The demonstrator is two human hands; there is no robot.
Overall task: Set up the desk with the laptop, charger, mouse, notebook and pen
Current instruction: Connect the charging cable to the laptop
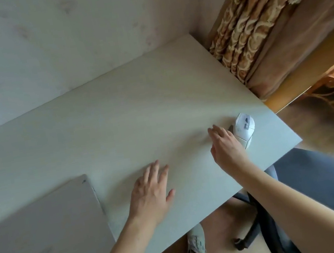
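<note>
Both hands are out over the pale tabletop (116, 116), and neither holds anything. The left hand (150, 192) lies palm down with its fingers spread wide, low over the bare surface; whether it presses on the wood or floats just above it is not clear. The right hand (227, 147) is turned on edge, fingers loosely extended and apart, thumb lower, and it sits just beside the white mouse (244, 129). It stands so close that the hand's outline overlaps the mouse's near-left side, but a grip is not visible, and contact cannot be confirmed.

Taking the mouse as the landmark: it rests on the tabletop near the right edge, close to the front right corner. The left hand is well to the left of the mouse and nearer the front edge. Much farther left of the mouse, at the front left of the tabletop, lies the closed grey laptop (43, 237), lid down, partly cut off by the frame.

Beyond the mouse, past the tabletop's right edge, hangs a patterned brown curtain (255, 25). Below and to the right of the mouse, off the tabletop, stands a grey office chair (324, 184) on the floor.
</note>
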